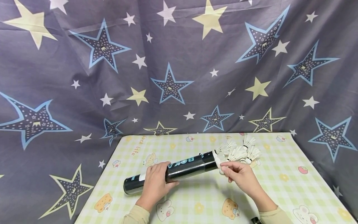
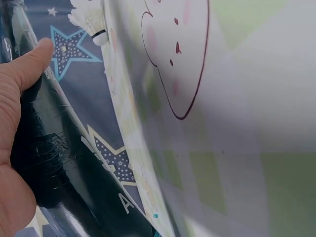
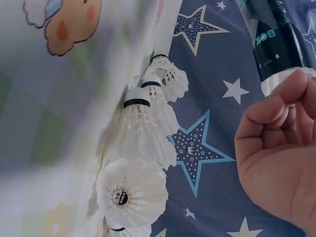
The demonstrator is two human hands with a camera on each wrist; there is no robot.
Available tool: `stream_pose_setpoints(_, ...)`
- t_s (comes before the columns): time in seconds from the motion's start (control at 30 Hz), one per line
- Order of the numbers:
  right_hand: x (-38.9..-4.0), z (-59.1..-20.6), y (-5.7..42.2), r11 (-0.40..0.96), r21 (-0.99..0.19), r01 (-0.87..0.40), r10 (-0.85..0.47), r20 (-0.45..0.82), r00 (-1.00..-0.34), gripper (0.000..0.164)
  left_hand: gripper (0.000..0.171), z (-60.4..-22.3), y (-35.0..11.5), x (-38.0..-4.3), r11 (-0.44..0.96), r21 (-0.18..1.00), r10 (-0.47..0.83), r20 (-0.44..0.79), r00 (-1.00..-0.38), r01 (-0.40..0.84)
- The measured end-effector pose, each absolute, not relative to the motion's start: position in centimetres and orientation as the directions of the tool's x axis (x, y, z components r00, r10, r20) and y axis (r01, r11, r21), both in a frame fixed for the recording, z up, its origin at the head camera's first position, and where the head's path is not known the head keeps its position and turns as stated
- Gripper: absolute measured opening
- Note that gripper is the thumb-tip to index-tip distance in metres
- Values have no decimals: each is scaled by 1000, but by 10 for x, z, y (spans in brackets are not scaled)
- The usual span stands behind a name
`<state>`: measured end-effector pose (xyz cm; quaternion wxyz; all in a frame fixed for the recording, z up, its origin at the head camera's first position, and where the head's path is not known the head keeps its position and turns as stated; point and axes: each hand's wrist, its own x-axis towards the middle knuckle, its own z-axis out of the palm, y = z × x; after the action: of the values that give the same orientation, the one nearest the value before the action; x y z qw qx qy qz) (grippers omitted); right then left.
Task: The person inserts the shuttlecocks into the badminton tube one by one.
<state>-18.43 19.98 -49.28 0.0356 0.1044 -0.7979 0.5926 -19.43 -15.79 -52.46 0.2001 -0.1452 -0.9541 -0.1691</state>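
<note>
1. Pos.: black tube (image 1: 184,170) lies aslant over the bench (image 1: 201,191), L end low, mouth up to the R. Can't tell if the low end touches down.
2. L hand (image 1: 156,180): fingers wrapped over the tube approx. midway, thumb along the near side; holding it.
3. R hand (image 1: 241,175): fingers bunched narrow at the mouth, pinching the white feather rim of a shuttlecock (image 1: 217,159) that sticks out there. Its cork is hidden, prob. inside the tube.
4. Tube feel: prob. light for its size & fairly stiff, card-like. Surface is glossy & wrinkled in the L wrist view, so likely a bit slippery; a full wrap grip beats fingertips.
5. Tube hold: mid-length is a good spot, keeps both ends balanced & the mouth free. Don't squeeze hard near the rim, might go out of round.
6. Shuttlecock feel: v. light; feathers springy but fragile, esp. at the tips. Bent or snapped vanes = main risk.
7. Shuttlecock hold: cork is the safest spot where reachable; w/ only the skirt showing, pinch lightly, keep it in line w/ the tube, no twisting or side pull.
8. Loose shuttlecocks (image 1: 237,153): clustered on the bench just beyond the R hand, some touching. Prob. roll if nudged, so keep knuckles & tube mouth off them.
</note>
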Motion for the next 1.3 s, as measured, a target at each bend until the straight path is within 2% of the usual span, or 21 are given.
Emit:
stream_pose_setpoints(0.3, -188, -500, 194, 247, -901, -355, -192, 314, -930, 10, 88, -524, -156, -194, 887, 290, 216, 430, -877, 360)
stream_pose_setpoints(0.5, -185, -499, 192, 156, -937, -312, -310, 254, -916, 19, 89, -524, -156, -193, 883, 291, 218, 443, -870, 369)
stream_pose_setpoints(0.67, -182, -499, 187, 134, -951, -279, -373, 213, -903, 28, 89, -522, -155, -192, 880, 303, 211, 441, -873, 366)
stream_pose_setpoints(0.9, -182, -502, 177, 167, -945, -283, -446, 183, -876, 15, 90, -522, -155, -191, 877, 310, 217, 426, -878, 367)
stream_pose_setpoints(1.0, -181, -501, 178, 175, -946, -272, -450, 169, -877, 19, 91, -522, -154, -191, 876, 308, 221, 430, -876, 372)
stream_pose_setpoints(1.17, -178, -496, 191, 195, -945, -264, -413, 165, -896, 42, 91, -522, -153, -191, 876, 303, 224, 430, -874, 374)
stream_pose_setpoints(1.23, -178, -495, 199, 204, -940, -274, -385, 181, -905, 44, 91, -522, -153, -191, 879, 298, 225, 428, -875, 372)
stream_pose_setpoints(1.3, -179, -494, 207, 214, -934, -285, -362, 195, -912, 39, 91, -522, -153, -191, 882, 293, 226, 425, -877, 369)
